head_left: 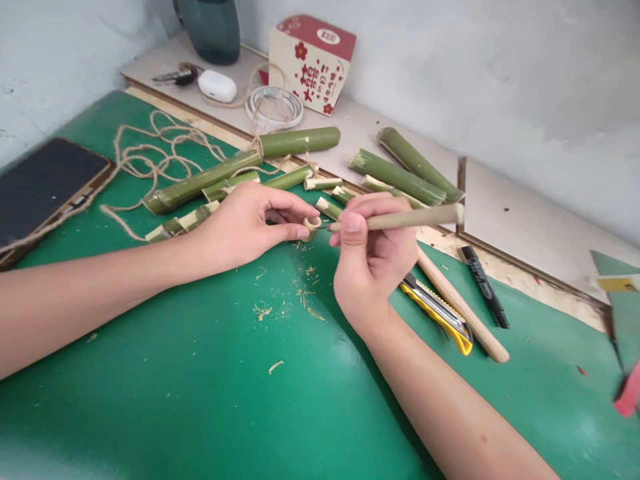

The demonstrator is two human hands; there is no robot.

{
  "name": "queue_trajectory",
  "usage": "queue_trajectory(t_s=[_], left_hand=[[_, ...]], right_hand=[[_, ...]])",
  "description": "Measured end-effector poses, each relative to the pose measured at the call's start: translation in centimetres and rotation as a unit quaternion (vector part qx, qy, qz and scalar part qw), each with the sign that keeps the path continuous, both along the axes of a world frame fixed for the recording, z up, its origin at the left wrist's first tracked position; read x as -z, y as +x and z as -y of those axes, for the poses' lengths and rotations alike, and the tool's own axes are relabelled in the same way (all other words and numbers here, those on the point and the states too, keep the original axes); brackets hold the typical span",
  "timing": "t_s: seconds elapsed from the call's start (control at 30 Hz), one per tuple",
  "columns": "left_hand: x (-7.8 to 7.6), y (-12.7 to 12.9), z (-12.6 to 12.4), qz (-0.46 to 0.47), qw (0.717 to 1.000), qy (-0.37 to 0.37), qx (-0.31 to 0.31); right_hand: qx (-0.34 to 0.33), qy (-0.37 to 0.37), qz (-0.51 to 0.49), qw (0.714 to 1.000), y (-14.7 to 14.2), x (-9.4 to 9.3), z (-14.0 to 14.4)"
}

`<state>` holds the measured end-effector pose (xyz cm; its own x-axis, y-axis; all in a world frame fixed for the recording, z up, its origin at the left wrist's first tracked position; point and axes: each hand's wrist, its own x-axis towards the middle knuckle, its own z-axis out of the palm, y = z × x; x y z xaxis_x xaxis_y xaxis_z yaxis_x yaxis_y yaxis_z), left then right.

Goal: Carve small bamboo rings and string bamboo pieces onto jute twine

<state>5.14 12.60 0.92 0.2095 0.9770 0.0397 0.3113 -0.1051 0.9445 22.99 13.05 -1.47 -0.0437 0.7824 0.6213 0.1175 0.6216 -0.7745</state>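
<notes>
Left hand point(250, 220): nearly closed, with the thumb and fingertips pinching a small bamboo ring point(309, 235).
Right hand point(377, 260): curled around a thin tool point(415, 217) with a long wooden handle, a bit like holding a pencil.
Bamboo ring: near the middle of the green surface point(200, 400); I can't tell if it touches down.
Tool tip: thin and dark, right at the ring and very near the left thumb.
Poke: if the tip slips off the ring, it could jab that thumb, because they are so close.
Crack: pushing too hard might split the ring, since its wall looks thin.
Spin: a loose pinch could let the round ring twist away.
Yellow cutter point(440, 313): beside the right arm, its front end hidden; a careless bump could shove it.
Shavings point(261, 311): little curls and crumbs lie below the ring.
</notes>
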Motion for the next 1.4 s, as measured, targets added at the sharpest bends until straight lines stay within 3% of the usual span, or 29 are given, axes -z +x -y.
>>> queue_trajectory(t_s=[0.37,0.57,0.83,1.0,1.13,1.4], left_hand=[[0.3,-0.1,0.0,-0.004,1.000,0.000,0.001],[0.2,-0.1,0.1,0.001,1.000,0.002,-0.001],[0.3,0.0,0.0,0.006,1.000,0.010,-0.001],[0.2,-0.1,0.0,-0.001,1.000,0.010,0.003],[0.2,-0.1,0.0,0.006,1.000,0.013,0.007],[0.3,-0.1,0.0,0.000,1.000,0.022,0.003]], right_hand=[[0.025,0.015,-0.009,1.000,0.0,-0.1,-0.2],[0.001,0.023,-0.052,0.998,-0.3,-0.3,-0.1],[0.012,0.022,-0.015,1.000,-0.2,-0.2,-0.1],[-0.010,0.004,-0.032,0.999,-0.1,0.2,-0.4],[-0.027,0.000,0.012,1.000,0.0,0.7,-0.6],[-0.015,0.024,0.006,1.000,0.0,0.4,-0.5]])
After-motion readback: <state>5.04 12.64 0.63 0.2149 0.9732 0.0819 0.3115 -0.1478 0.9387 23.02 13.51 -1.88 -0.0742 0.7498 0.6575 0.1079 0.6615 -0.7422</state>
